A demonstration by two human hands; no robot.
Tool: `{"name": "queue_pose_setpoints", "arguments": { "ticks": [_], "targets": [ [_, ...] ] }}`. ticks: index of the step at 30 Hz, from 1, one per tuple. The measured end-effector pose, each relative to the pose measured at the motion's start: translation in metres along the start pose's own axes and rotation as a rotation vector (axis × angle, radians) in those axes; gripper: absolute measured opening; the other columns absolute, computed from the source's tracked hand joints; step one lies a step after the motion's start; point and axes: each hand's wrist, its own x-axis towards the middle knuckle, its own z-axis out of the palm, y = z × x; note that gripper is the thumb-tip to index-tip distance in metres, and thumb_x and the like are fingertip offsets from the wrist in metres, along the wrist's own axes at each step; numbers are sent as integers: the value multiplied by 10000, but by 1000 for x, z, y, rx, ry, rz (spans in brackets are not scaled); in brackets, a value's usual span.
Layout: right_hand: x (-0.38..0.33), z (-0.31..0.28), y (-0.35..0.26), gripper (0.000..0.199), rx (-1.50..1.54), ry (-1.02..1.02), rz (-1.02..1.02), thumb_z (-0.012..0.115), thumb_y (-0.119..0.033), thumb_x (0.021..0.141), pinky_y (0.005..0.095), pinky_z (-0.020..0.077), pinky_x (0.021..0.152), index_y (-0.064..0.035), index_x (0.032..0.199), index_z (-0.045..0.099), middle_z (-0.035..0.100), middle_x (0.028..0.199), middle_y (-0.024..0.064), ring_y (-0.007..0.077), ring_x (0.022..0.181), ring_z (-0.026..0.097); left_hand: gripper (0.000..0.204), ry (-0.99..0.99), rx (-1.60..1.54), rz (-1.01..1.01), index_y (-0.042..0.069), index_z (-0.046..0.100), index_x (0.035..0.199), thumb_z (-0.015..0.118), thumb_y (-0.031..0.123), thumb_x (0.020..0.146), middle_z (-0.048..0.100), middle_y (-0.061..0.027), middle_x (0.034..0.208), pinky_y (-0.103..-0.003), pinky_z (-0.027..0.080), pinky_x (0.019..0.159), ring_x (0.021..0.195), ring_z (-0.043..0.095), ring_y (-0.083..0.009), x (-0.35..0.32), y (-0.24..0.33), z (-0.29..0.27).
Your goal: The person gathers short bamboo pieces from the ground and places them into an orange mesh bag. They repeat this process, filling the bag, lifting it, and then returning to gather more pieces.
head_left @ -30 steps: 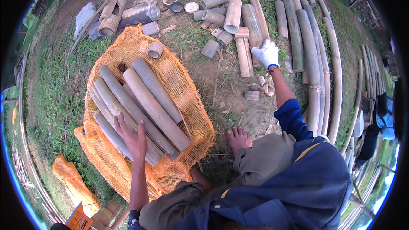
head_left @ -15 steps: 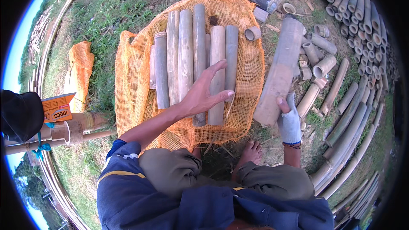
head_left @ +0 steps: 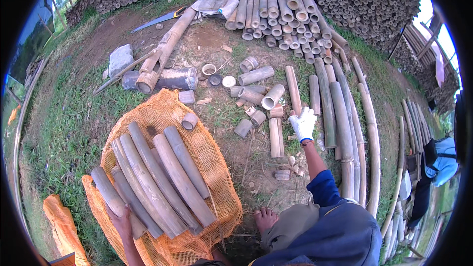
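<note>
At the left, my bare left hand is closed around the lower part of a grey bamboo tube. That tube lies at the left edge of a row of cut bamboo pieces, set roughly side by side on an orange mesh sack. My right hand, in a white work glove with bare fingertips, reaches out over the ground at the right. Its thumb and fingers are apart, at the near end of a slim tan bamboo piece. No firm grip on that piece shows.
Short bamboo offcuts lie scattered ahead of the sack. Long bamboo poles run along the right. Further off are a stacked pile of tubes, a hand saw and a pale rock. Another person is at the far right.
My view has swung right and up. The wide bamboo tube has left my right hand, which now reaches further out. My left hand, earlier open above the row, now grips a tube at its left edge.
</note>
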Motion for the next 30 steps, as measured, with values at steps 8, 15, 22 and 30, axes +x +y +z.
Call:
{"name": "queue_pose_setpoints", "arguments": {
  "ticks": [8,15,22,30],
  "targets": [
    [-28,31,61,684,-17,-367,301,753,-435,767,579,488,1050,-39,1298,584,589,1322,265,495,1241,563,702,-21,378,-24,9,524,1516,719,437,995,624,-244,1405,-475,479,1092,1281,611,-358,20,-95,-42],
    [-34,-22,2,531,477,-273,163,768,-188,806,464,538,940,29,1260,601,646,1176,267,406,1115,650,881,310,893,-191,23,537,1497,617,718,962,650,-196,1378,-457,534,990,1224,648,-365,52,-147,-67],
    [-97,-115,-129,622,1357,-1059,265,691,-248,1032,285,532,923,8,1527,415,644,1207,77,130,1100,613,803,333,830,-331,-11,634,1386,618,674,969,744,-189,1208,-472,554,894,1026,718,-376,53,-143,-52],
    [-223,-162,-262,744,1471,-1691,-287,683,-393,1036,344,491,988,19,1574,377,555,1189,129,212,1156,577,619,314,429,-153,-59,682,1262,651,501,999,760,-216,1081,-445,571,821,874,734,-327,66,-130,-115]
  ]
}}
